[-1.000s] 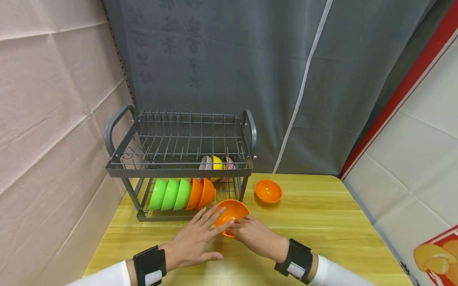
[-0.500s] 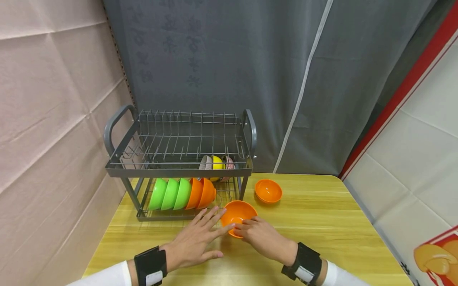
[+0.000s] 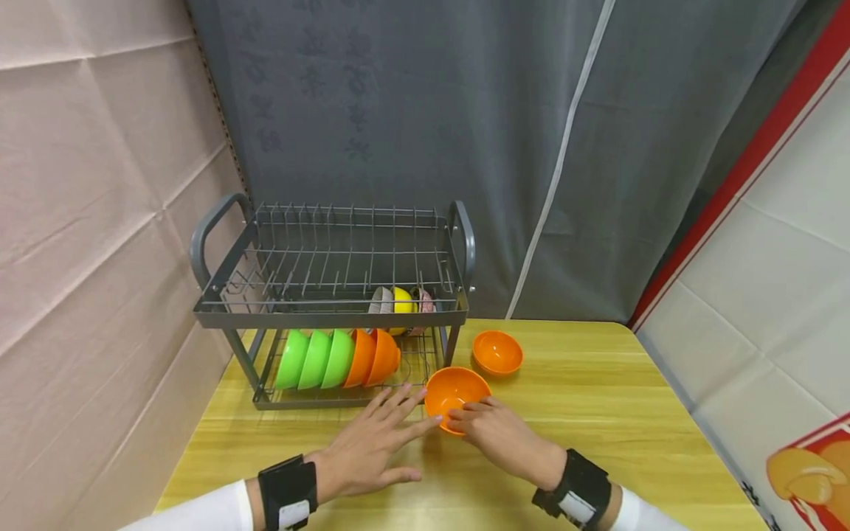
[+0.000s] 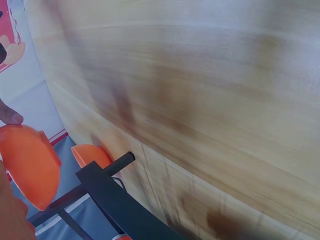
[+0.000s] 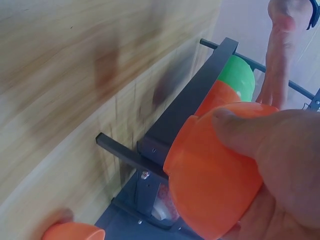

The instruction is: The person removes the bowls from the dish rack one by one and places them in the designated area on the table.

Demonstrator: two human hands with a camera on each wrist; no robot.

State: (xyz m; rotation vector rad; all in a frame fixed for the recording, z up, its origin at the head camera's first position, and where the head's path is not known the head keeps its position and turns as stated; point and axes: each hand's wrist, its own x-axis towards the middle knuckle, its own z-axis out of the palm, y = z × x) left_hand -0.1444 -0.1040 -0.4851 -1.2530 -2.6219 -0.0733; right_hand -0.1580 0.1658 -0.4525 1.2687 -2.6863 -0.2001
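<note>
I see the smooth, round orange bowl [image 3: 457,389] over the wood-grained table [image 3: 611,435], beside the grey wire rack [image 3: 332,321]. I can't read the white labels [image 3: 578,507] on the black wristbands [image 3: 584,476]. The right hand [image 3: 506,436] pinches the bowl's wall; the left hand [image 3: 372,447], fingers straight and spread, is just beside it.
</note>
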